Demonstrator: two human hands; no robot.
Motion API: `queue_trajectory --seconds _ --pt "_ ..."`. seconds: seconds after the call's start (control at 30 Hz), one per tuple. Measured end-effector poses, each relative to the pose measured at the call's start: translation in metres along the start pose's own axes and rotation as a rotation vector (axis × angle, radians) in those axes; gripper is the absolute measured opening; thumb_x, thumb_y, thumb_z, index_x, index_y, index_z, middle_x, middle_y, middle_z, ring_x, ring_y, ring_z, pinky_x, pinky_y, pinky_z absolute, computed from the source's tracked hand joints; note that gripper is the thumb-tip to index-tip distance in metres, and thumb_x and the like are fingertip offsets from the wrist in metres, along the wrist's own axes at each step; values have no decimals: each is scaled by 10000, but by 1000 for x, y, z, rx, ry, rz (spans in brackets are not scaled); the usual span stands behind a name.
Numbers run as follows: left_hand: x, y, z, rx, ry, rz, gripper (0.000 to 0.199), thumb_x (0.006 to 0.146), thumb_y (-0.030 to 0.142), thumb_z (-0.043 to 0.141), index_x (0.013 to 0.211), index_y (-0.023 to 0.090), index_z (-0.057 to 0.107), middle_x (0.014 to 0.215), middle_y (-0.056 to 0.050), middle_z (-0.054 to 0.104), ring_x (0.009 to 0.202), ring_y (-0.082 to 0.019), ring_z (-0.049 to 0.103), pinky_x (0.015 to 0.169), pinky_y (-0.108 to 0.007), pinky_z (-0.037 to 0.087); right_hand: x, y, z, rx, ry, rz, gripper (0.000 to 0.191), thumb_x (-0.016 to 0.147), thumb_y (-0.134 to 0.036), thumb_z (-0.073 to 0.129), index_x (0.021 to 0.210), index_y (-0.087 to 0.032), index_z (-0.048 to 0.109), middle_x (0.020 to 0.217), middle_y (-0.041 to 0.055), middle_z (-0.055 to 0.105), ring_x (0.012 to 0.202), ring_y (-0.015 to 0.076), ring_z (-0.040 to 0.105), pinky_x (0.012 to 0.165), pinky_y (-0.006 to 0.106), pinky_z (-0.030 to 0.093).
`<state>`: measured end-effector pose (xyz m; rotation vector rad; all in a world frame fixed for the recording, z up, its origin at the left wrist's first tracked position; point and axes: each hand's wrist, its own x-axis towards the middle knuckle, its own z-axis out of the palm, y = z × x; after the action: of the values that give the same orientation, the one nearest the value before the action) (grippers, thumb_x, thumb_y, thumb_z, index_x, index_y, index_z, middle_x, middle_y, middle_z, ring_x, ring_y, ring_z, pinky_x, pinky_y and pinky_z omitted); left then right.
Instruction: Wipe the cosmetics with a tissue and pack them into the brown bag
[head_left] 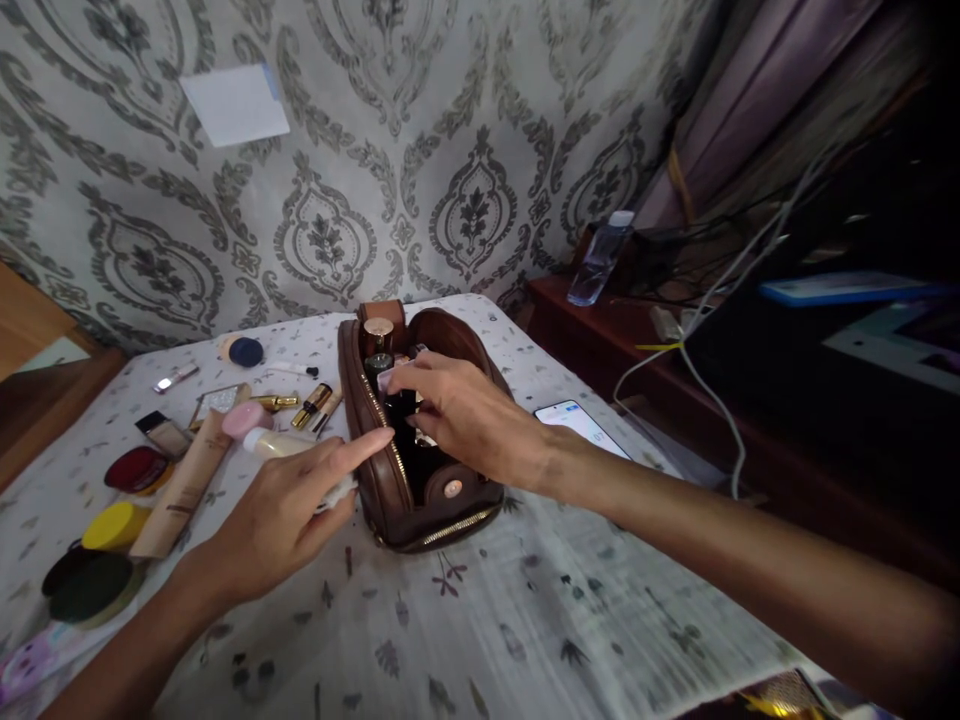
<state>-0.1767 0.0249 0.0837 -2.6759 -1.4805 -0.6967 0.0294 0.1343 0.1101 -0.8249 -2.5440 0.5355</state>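
Note:
A brown leather cosmetic bag (386, 490) lies unzipped on the patterned cloth, its mouth wide. My right hand (469, 410) reaches into the opening, fingers bent together in a pinch. A small pale, clear-looking item shows at the fingertips, too hidden to name. Beside these fingers, a bottle with a gold cap (379, 335) stands in the bag. My left hand (289, 510) is at the bag's left side, index finger stretched out and touching the zipped edge, thumb apart below. Just behind it lies a cream tube (274, 442).
Left of the bag lie a pink round container (247, 420), a beige tube (184, 490), a yellow-capped item (116, 525), a dark round jar (94, 590) and several other cosmetics. A phone (581, 425) rests at right. A clear bottle (600, 260) and cables stand beyond.

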Motion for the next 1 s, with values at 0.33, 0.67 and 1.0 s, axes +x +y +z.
queue_trajectory --seconds 0.33,0.67,1.0 --pt "1 0 -1 10 -2 12 502 975 131 388 1459 260 407 839 12 650 673 -110 619 635 -188 520 -3 -4 -1 47 -21 37 398 754 22 592 1088 -181 524 1130 99 585 986 227 589 806 340 467" --pt "-2 0 -1 27 -39 -5 550 968 143 394 1495 287 335 952 -5 687 737 -130 656 662 -205 526 -8 -5 -3 -10 4 33 438 755 49 568 1111 -196 495 1111 81 588 947 195 612 787 316 478" --pt "-31 -9 5 -61 -16 -237 369 971 270 427 1337 219 420 1073 -60 707 896 -211 699 725 -282 549 -32 -23 -10 64 344 -86 67 927 -128 556 915 -194 565 828 4 612 655 108 567 584 224 423"
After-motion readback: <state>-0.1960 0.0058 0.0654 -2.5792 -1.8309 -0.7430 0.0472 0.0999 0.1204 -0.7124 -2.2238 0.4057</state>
